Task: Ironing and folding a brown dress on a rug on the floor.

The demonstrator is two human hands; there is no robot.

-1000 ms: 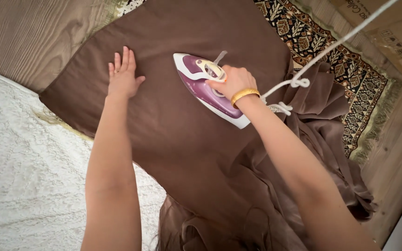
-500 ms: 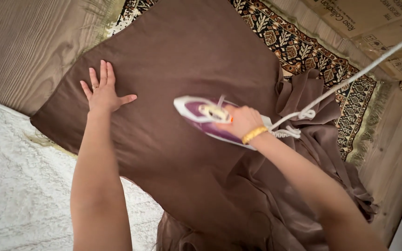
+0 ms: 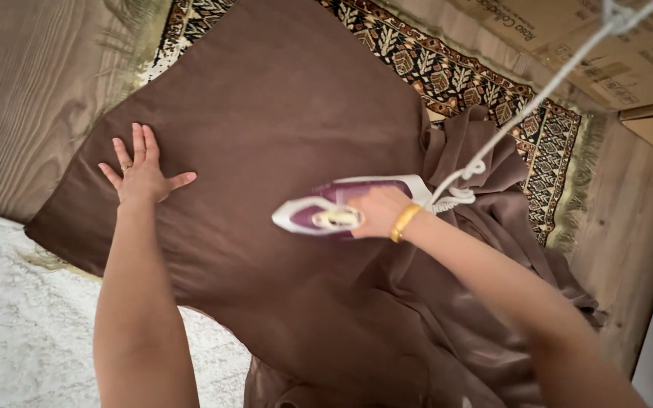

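Note:
A brown cloth (image 3: 281, 128) lies spread flat over a patterned rug (image 3: 478, 83). My left hand (image 3: 141, 170) presses flat on the cloth near its left edge, fingers spread, a ring on one finger. My right hand (image 3: 378, 211), with a gold bangle at the wrist, grips the handle of a purple and white iron (image 3: 334, 208) that rests on the cloth, its tip pointing left. A white cord (image 3: 538, 98) runs from the iron's back up to the top right. The cloth's right part (image 3: 493, 227) lies bunched in folds.
A white textured carpet (image 3: 17, 317) covers the lower left. Wood-grain floor (image 3: 24, 75) shows at the upper left and at the right (image 3: 636, 227). Cardboard boxes (image 3: 629, 53) stand at the top right, beyond the rug's fringe.
The iron has slid down and toward me across the cloth, its tip turning to point left. My left hand stayed flat on the cloth. The view shifted, so the cloth sits lower in frame.

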